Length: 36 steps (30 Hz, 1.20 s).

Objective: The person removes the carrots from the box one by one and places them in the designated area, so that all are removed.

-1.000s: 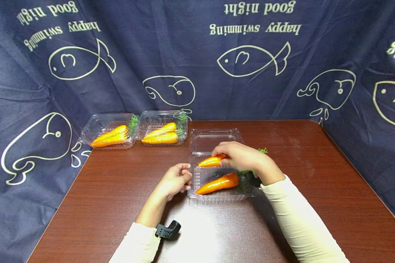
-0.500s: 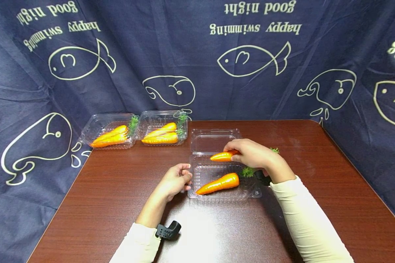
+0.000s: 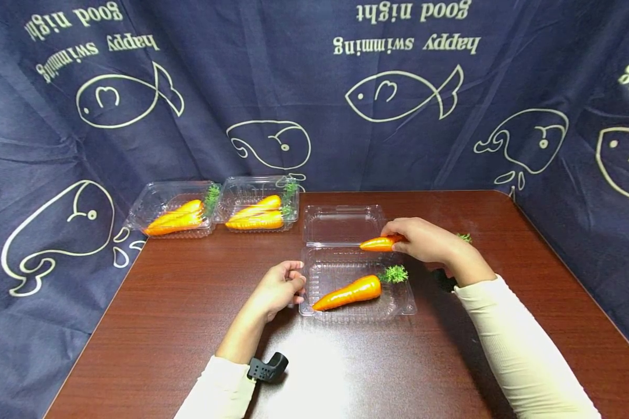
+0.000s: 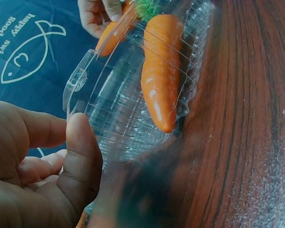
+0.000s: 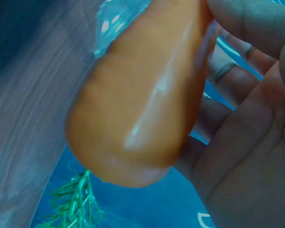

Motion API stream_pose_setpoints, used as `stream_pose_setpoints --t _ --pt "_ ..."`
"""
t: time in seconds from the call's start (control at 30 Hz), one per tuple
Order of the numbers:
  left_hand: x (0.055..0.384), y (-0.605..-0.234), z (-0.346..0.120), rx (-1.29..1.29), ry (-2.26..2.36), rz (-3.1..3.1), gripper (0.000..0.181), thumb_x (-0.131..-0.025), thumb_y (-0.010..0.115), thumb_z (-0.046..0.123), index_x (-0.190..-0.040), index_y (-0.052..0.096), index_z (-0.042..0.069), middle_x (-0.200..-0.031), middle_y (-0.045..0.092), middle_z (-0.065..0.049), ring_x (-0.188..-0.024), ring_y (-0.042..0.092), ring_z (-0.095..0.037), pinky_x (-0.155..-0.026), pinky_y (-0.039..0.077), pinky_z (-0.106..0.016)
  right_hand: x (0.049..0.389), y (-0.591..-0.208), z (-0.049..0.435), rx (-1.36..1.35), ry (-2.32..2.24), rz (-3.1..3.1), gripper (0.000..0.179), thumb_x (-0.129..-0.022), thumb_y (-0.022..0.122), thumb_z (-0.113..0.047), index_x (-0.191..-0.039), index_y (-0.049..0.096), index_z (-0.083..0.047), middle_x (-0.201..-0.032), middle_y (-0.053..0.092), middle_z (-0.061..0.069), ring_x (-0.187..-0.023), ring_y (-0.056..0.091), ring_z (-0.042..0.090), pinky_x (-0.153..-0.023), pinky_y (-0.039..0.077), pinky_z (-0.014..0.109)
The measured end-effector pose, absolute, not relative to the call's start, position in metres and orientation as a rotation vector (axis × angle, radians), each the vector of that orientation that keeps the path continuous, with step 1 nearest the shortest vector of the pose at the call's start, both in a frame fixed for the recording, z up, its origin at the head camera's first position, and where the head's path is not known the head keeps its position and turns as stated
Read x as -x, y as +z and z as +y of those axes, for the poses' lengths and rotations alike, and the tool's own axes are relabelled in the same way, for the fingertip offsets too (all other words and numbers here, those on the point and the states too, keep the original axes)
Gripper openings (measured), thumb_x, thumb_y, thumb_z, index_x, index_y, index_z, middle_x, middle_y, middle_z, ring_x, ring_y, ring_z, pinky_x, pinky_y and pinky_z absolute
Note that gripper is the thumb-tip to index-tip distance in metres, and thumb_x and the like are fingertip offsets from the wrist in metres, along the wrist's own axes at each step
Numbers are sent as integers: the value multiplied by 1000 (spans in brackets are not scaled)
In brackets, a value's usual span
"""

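My right hand (image 3: 424, 240) grips an orange carrot (image 3: 378, 244) by its thick end, over the hinge side of an opened clear plastic clamshell box (image 3: 327, 278). The pointed tip faces left, and the leafy top (image 3: 463, 237) shows beyond the wrist. In the right wrist view the thick end of this carrot (image 5: 137, 104) fills the middle, thumb and fingers around it. A second carrot (image 3: 351, 292) lies inside the box, green leaves to the right. My left hand (image 3: 280, 290) pinches the box's left rim between thumb and finger, seen closely in the left wrist view.
The box's lid (image 3: 343, 226) lies folded back toward the curtain. Two closed clear boxes, a left one (image 3: 152, 198) and a right one (image 3: 233, 189), stand at the back left with carrots inside. A dark blue curtain (image 3: 314, 70) hangs behind the brown table (image 3: 503, 250).
My right hand has moved right and slightly back with its carrot, away from the one lying in the box. That carrot's leaves are now uncovered. The left hand stays at the rim.
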State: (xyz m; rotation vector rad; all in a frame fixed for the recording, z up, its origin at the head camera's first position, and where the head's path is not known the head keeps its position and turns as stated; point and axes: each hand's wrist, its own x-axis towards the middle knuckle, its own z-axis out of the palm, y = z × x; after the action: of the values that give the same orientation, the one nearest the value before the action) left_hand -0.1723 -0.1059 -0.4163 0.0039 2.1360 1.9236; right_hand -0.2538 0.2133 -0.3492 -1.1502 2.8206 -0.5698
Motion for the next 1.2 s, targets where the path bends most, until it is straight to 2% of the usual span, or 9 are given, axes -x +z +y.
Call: stream_pose_setpoints --t 0.6,1.2 --pt "173 -416 -105 -1 1937 2133 38 -96 52 -5 -133 47 -10 -91 54 -9 -68 53 -14 -50 49 -17 273 -354 264 1141 -555 2882 22 -82 71 7 -100 68 -5 -93 64 2 -85 59 21 -78 47 44" --pt "174 -419 -105 -17 1951 2130 39 -96 52 -5 -133 46 -12 -96 57 -14 -69 53 -14 -52 51 -17 308 -373 303 889 -534 2853 19 -83 68 7 -99 65 -4 -84 61 1 -79 53 19 -72 43 39"
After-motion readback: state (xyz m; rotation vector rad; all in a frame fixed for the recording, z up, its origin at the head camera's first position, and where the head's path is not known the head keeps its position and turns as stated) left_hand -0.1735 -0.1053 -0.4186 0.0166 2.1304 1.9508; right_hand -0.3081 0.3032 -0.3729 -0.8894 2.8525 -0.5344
